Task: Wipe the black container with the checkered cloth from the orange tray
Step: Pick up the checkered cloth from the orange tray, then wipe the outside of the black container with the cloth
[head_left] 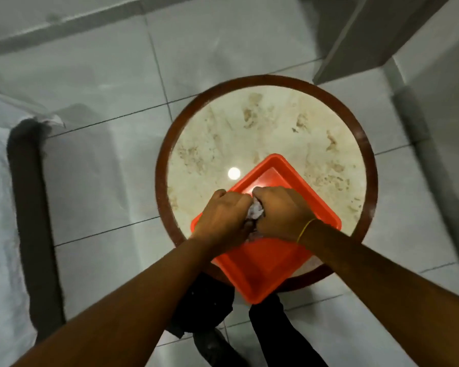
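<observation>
An orange square tray [265,271] sits turned like a diamond on a round marble table, its near corner overhanging the table's front edge. Both hands are over the tray's middle. My left hand [223,215] and my right hand [281,213] are pressed together, fingers curled around a bunched pale cloth [255,209]. Only a small crumpled patch of the cloth shows between the knuckles, and its pattern is hard to make out. A thin yellow band circles my right wrist. No black container is visible; anything under the hands is hidden.
The round table [265,128] has a dark red-brown rim and a cream stained top, with a bright light reflection near the tray. Grey floor tiles surround it. A dark-framed piece with white cover [24,207] stands at left, a white cabinet [368,35] at top right. My dark-trousered legs are below.
</observation>
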The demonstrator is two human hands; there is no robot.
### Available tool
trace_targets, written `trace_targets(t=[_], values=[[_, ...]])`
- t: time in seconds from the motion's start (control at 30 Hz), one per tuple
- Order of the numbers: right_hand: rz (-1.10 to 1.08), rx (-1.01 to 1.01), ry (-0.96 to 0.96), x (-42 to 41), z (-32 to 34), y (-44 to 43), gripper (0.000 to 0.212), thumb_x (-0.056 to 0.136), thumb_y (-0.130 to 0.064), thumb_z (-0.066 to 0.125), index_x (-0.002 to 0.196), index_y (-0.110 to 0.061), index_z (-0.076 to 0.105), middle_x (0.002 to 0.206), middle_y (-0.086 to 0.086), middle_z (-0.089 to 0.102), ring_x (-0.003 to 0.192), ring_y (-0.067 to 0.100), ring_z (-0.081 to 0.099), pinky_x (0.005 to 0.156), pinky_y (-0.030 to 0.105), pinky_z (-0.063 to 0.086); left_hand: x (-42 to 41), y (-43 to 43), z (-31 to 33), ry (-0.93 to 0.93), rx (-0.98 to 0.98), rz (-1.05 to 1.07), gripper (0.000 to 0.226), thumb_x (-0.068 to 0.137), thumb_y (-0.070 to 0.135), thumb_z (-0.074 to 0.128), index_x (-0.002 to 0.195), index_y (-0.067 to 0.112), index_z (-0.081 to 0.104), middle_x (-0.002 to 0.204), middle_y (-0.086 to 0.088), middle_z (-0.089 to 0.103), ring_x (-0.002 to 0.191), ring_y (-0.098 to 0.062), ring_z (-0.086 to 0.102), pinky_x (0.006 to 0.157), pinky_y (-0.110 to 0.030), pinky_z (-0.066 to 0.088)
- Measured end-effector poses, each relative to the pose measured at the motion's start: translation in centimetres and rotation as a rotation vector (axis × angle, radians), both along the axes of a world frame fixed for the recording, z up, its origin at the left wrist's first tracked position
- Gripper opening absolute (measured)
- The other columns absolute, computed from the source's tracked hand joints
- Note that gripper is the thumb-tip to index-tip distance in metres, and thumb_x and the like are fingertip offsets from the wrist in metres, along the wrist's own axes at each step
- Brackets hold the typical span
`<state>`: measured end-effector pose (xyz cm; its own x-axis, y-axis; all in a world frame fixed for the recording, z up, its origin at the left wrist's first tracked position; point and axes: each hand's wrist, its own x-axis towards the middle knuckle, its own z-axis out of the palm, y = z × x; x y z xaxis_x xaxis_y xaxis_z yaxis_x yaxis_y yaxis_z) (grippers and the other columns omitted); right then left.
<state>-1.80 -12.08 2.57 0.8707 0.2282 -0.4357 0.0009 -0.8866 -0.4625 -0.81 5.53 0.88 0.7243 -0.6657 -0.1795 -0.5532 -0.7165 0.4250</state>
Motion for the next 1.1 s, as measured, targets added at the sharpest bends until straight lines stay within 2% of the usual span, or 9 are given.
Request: trace_targets(t=[0.17, 0.33, 0.63, 0.7, 0.77, 0.83, 0.93, 1.03, 1.1], values=[[0.276, -0.060, -0.231, 3.8, 8.3, 7.4, 0.033, 0.074, -0.039, 0.055, 0.102, -0.021, 0.057, 0.086, 0.013, 0.073, 0.080, 0.046, 0.069, 0.060, 0.037, 0.032, 0.0, 8.0, 5.1, -0.208, -0.166, 0.307, 0.037, 0.079, 0.027, 0.072, 0.109, 0.015, 0.054, 0.068, -0.012, 0.073, 0.057, -0.041, 0.069, 0.046, -0.034, 0.046], [0.430, 0.033, -0.348, 3.6, 9.9, 19.1, 0.032, 0.077, -0.026, 0.065, 0.108, -0.017, 0.060, 0.085, 0.012, 0.075, 0.081, 0.045, 0.067, 0.065, 0.036, 0.029, -3.1, 19.0, 6.2, -0.396, -0.127, 0.554, 0.032, 0.080, 0.028, 0.065, 0.105, 0.023, 0.046, 0.063, -0.005, 0.072, 0.047, -0.034, 0.066, 0.045, -0.027, 0.038], [0.735, 0.149, -0.168, -8.9, -9.6, 33.2, 0.039, 0.076, -0.012, 0.069, 0.115, -0.016, 0.063, 0.115, 0.008, 0.073, 0.110, 0.036, 0.068, 0.096, 0.045, 0.046, -20.3, 28.6, -11.4, -0.298, 0.104, 1.019, 0.042, 0.068, 0.004, 0.081, 0.107, 0.013, 0.068, 0.067, -0.010, 0.075, 0.045, -0.034, 0.068, 0.040, -0.032, 0.049], [0.889, 0.067, -0.049, -13.3, -15.1, 32.2, 0.051, 0.079, -0.012, 0.067, 0.130, -0.012, 0.063, 0.132, 0.013, 0.068, 0.125, 0.036, 0.063, 0.108, 0.048, 0.045, -26.2, 26.6, -16.4, -0.004, 0.141, 1.066, 0.050, 0.079, 0.009, 0.080, 0.127, 0.011, 0.068, 0.086, -0.014, 0.081, 0.060, -0.035, 0.076, 0.051, -0.038, 0.059], [1.091, -0.058, 0.094, -17.4, -20.0, 30.0, 0.065, 0.085, -0.014, 0.063, 0.149, -0.007, 0.053, 0.163, 0.015, 0.049, 0.154, 0.034, 0.042, 0.129, 0.048, 0.029, -32.0, 23.6, -21.1, 0.336, 0.168, 1.056, 0.063, 0.096, 0.021, 0.067, 0.156, 0.013, 0.050, 0.134, -0.015, 0.075, 0.107, -0.034, 0.079, 0.085, -0.043, 0.064], [1.187, -0.143, 0.171, -20.5, -23.5, 27.3, 0.073, 0.085, -0.021, 0.061, 0.156, -0.012, 0.046, 0.180, 0.007, 0.017, 0.168, 0.028, 0.010, 0.137, 0.048, 0.008, -36.9, 20.7, -24.3, 0.545, 0.051, 1.001, 0.067, 0.102, 0.035, 0.055, 0.165, 0.022, 0.037, 0.180, -0.006, 0.029, 0.163, -0.026, 0.035, 0.128, -0.047, 0.037], [1.145, -0.140, 0.125, -22.2, -25.2, 25.0, 0.080, 0.077, -0.036, 0.060, 0.154, -0.018, 0.050, 0.182, 0.001, 0.009, 0.169, 0.026, 0.002, 0.137, 0.052, 0.001, -40.4, 18.5, -25.5, 0.516, -0.132, 1.129, 0.069, 0.098, 0.051, 0.052, 0.162, 0.039, 0.030, 0.179, 0.023, -0.002, 0.164, 0.005, -0.019, 0.131, -0.047, -0.008], [1.128, -0.046, -0.037, -22.9, -25.2, 26.1, 0.062, 0.078, -0.042, 0.057, 0.136, -0.021, 0.060, 0.176, 0.007, 0.028, 0.166, 0.030, 0.017, 0.136, 0.050, 0.002, -41.6, 18.0, -25.4, 0.366, -0.321, 1.592, 0.050, 0.099, 0.042, 0.061, 0.146, 0.035, 0.044, 0.174, 0.013, 0.035, 0.164, -0.008, 0.025, 0.132, -0.046, 0.023], [1.187, 0.005, -0.102, -23.2, -25.7, 27.8, 0.063, 0.087, -0.042, 0.055, 0.146, -0.019, 0.053, 0.176, 0.007, 0.030, 0.164, 0.031, 0.021, 0.135, 0.051, 0.008, -41.0, 18.6, -25.6, 0.408, -0.495, 2.064, 0.035, 0.105, 0.037, 0.060, 0.138, 0.031, 0.048, 0.152, -0.005, 0.063, 0.139, -0.028, 0.061, 0.115, -0.047, 0.050]])
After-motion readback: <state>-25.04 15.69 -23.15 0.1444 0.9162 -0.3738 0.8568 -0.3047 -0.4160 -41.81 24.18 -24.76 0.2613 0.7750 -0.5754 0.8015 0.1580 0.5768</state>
